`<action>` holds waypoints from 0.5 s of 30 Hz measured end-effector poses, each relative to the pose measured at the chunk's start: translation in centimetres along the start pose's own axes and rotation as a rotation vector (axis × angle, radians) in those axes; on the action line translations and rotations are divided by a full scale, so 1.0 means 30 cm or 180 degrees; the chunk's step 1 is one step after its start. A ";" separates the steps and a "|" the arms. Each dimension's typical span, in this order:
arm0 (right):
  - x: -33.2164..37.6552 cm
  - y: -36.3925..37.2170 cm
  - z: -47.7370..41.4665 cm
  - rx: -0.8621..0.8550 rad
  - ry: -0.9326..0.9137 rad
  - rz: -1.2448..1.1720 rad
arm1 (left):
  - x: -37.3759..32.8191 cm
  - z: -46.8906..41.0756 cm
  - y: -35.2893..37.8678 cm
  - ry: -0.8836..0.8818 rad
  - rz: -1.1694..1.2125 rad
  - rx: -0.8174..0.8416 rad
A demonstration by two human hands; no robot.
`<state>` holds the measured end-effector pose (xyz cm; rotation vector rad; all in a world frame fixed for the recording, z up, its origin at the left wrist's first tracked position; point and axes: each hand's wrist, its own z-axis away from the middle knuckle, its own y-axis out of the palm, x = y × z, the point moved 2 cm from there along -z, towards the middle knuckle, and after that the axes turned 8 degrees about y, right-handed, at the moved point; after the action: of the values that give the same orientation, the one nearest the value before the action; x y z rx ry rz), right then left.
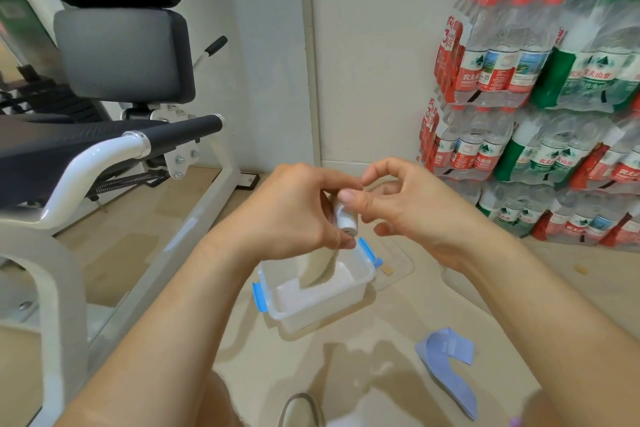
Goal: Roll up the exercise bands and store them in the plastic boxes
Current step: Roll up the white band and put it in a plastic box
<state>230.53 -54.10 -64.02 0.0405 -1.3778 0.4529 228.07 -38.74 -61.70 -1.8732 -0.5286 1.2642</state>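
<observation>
I hold a white exercise band (pixel 346 218), partly rolled into a small coil, above an open clear plastic box (pixel 360 282) with blue latches on the floor. My left hand (pixel 294 215) grips the coil from the left, thumb low on it. My right hand (pixel 405 208) pinches the top of the roll with thumb and forefinger. The band's loose tail (pixel 317 270) hangs down into the box. A blue exercise band (pixel 446 357) lies unrolled on the floor at the lower right.
A white gym machine with black pads (pixel 121 55) fills the left side. Stacked packs of bottled water (pixel 533 114) stand against the wall at the right. The box's clear lid (pixel 398 263) lies on the floor behind the box. A shoe tip (pixel 299 409) shows at the bottom.
</observation>
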 end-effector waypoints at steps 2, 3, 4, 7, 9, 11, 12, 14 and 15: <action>-0.005 0.005 0.000 -0.0095 0.0052 0.0179 | -0.013 -0.006 0.011 0.0068 -0.0339 0.0000; -0.005 0.007 0.001 -0.0124 0.0070 0.0216 | -0.018 -0.008 0.017 0.0132 -0.0452 0.0004; -0.003 0.006 0.000 -0.0167 0.0079 0.0221 | -0.021 -0.010 0.023 0.0174 -0.0517 0.0008; -0.002 -0.008 -0.011 -0.0276 0.0149 0.0056 | -0.018 -0.015 0.038 0.0136 -0.0436 -0.0129; -0.004 -0.029 -0.018 -0.0273 0.0269 -0.0256 | -0.005 -0.021 0.048 0.0078 -0.0186 -0.0320; -0.003 -0.046 -0.018 -0.0191 0.0340 -0.0628 | -0.001 -0.026 0.055 0.0073 -0.0027 -0.0481; -0.002 -0.053 -0.016 -0.0151 0.0350 -0.0759 | -0.003 -0.028 0.057 0.0077 0.0022 -0.0534; 0.001 -0.063 -0.011 -0.0074 0.0354 -0.0956 | -0.014 -0.029 0.058 0.0048 0.0165 -0.0612; 0.002 -0.067 -0.009 -0.0033 0.0357 -0.1038 | -0.017 -0.029 0.058 0.0030 0.0284 -0.0639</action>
<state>231.46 -55.84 -63.54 0.2249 -1.2350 0.1723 228.48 -40.47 -62.65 -2.0884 -0.5909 1.2996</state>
